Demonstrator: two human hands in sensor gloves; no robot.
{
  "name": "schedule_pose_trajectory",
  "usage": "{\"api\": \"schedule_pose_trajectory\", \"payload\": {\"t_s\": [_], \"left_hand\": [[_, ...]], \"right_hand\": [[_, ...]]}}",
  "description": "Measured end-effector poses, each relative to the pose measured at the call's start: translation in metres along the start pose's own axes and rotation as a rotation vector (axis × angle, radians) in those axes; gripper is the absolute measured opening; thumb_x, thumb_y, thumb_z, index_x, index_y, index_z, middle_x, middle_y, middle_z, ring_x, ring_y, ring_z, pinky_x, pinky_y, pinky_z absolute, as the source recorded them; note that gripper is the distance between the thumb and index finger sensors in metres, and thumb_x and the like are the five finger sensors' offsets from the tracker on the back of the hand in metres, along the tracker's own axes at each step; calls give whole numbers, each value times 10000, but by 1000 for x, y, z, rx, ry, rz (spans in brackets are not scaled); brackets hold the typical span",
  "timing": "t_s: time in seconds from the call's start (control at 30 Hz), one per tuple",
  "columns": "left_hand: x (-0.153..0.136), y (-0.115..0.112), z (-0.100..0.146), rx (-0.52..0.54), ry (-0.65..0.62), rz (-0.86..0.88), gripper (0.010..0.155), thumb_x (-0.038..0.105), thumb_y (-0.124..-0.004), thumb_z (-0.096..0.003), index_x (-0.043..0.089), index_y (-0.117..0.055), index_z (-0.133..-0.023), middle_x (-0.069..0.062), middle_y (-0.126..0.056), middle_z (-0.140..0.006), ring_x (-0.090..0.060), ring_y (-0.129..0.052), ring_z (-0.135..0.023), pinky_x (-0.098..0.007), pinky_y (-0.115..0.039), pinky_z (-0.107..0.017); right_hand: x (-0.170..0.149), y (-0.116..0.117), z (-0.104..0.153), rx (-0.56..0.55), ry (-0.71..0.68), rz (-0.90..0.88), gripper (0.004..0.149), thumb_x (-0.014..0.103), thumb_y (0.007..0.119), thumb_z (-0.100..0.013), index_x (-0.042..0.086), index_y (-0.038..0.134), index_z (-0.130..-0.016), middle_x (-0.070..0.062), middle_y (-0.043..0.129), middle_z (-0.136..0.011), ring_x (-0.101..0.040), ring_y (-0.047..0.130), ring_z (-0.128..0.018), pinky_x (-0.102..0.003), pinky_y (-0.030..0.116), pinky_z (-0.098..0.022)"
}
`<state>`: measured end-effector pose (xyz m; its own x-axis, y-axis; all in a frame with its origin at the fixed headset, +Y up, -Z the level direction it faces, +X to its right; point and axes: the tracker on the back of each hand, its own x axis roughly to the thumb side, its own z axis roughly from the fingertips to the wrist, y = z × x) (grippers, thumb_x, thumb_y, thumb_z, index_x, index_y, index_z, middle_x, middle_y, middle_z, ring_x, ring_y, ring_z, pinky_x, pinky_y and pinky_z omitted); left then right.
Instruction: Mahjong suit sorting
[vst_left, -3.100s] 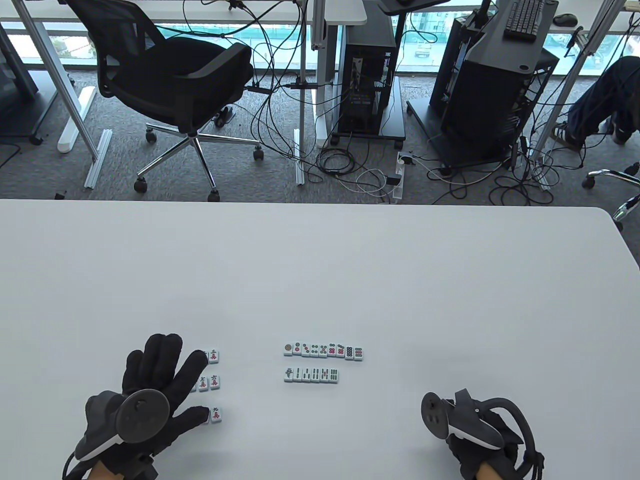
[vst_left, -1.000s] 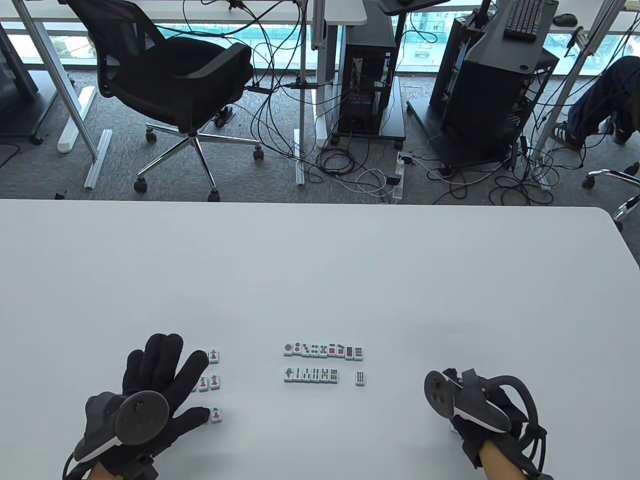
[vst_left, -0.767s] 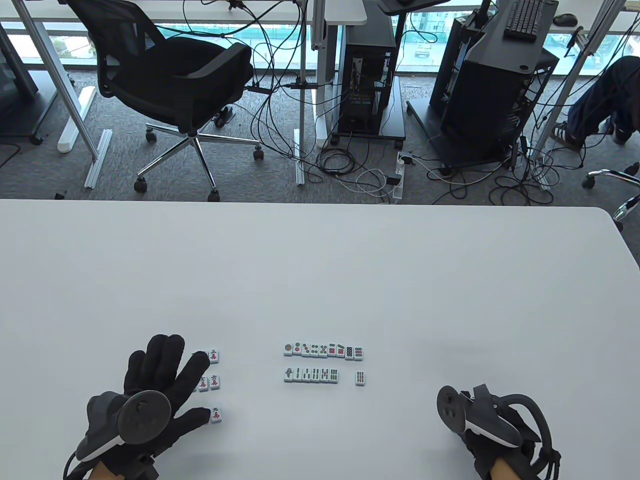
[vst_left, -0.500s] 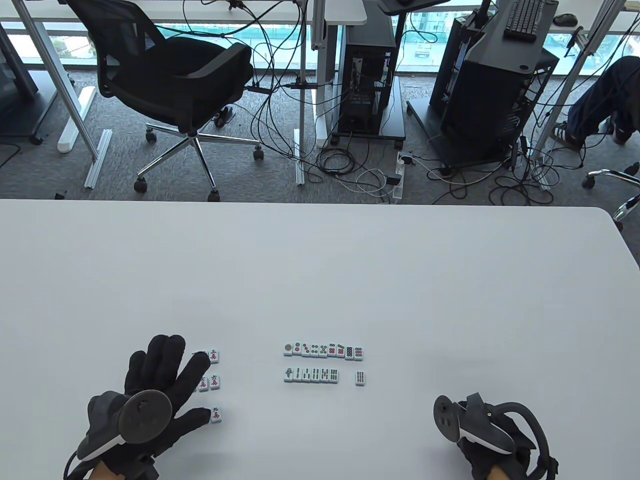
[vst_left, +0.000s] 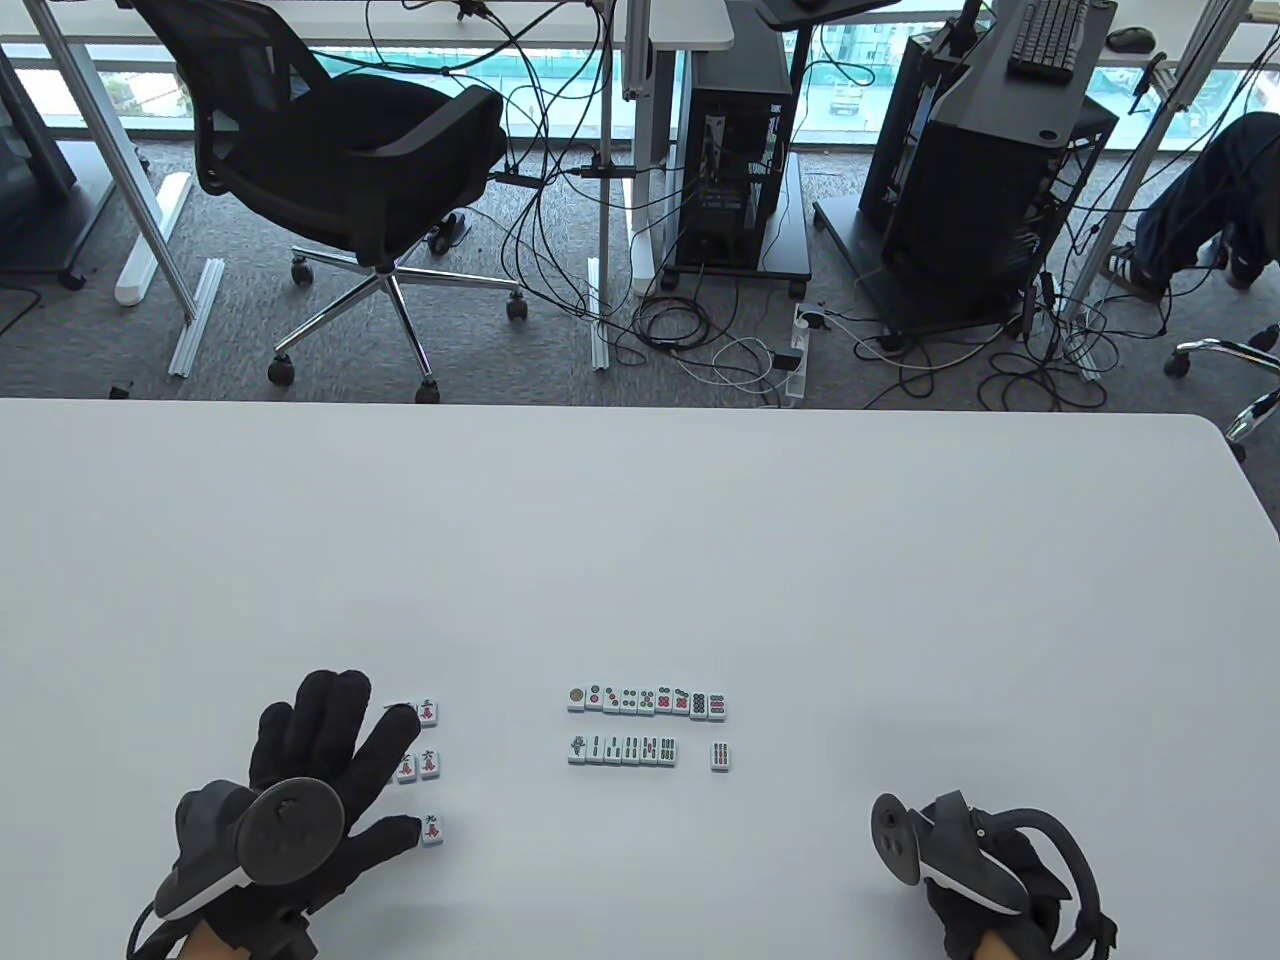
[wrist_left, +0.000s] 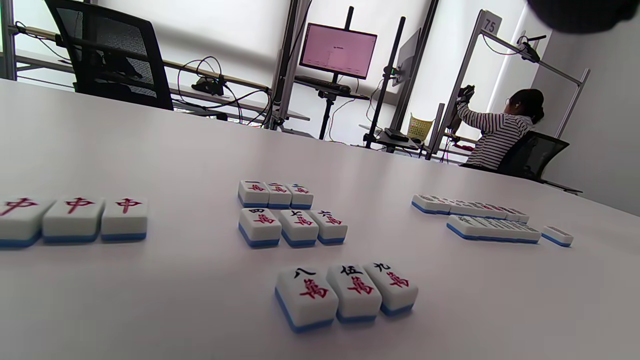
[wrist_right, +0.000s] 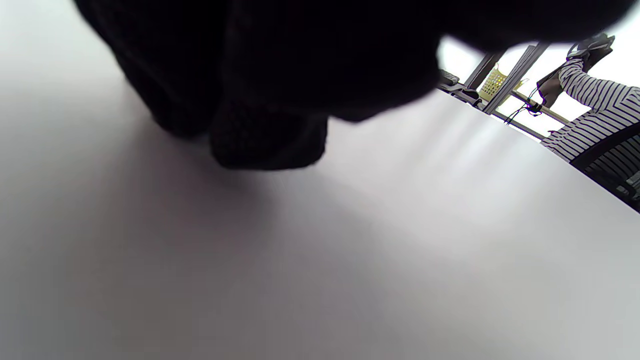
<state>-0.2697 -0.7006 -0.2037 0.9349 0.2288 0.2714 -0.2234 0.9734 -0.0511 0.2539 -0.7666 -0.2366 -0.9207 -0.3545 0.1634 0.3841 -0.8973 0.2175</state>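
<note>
white bench (vst_left: 640, 560), tiles face up. left hand (vst_left: 300, 790) lies flat, fingers spread, covering part of the character tiles (wrist_left: 345, 292); those read 八, 伍, 九 in front, 四, 七, 六 behind. three red 中 tiles (wrist_left: 75, 220) sit further left. mid-bench: a row of circle tiles (vst_left: 646, 702), a row of bamboo tiles (vst_left: 622, 750) below it, one single tile (vst_left: 721, 757) just right of that row, apart. right hand (vst_left: 985, 870) is near the bench edge, grip cannot be told. a frame post in the left wrist view reads 75.

White, blue-backed tiles (wrist_left: 345, 295), red characters
</note>
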Motion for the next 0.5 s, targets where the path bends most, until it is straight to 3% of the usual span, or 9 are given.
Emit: {"api": "schedule_pose_trajectory", "payload": {"t_s": [0.2, 0.37, 0.5], "left_hand": [[0, 0, 0, -4, 2, 0, 857, 737, -649, -365, 450, -269, -1078, 125, 89, -1100, -203, 83, -1094, -558, -74, -788], [-2, 2, 0, 5, 6, 8, 858, 736, -649, -367, 448, -269, -1080, 125, 89, -1099, -202, 85, -1093, -558, -72, -787], [-2, 2, 0, 9, 5, 8, 858, 736, -649, -366, 449, -269, -1079, 125, 89, -1100, -203, 84, -1093, -558, -73, -788]], "right_hand": [[-3, -6, -6, 11, -3, 14, 590, 351, 865, -355, 66, 779, -865, -6, 995, -411, -105, 915, -130, -284, 835, -111], [6, -40, -15, -107, -1, -23, 591, 354, 862, -358, 56, 779, -862, -7, 995, -410, -105, 915, -128, -284, 834, -108], [40, -71, -29, -191, -90, -135, 590, 354, 864, -358, 51, 784, -858, -10, 994, -408, -107, 914, -127, -286, 833, -107]]}}
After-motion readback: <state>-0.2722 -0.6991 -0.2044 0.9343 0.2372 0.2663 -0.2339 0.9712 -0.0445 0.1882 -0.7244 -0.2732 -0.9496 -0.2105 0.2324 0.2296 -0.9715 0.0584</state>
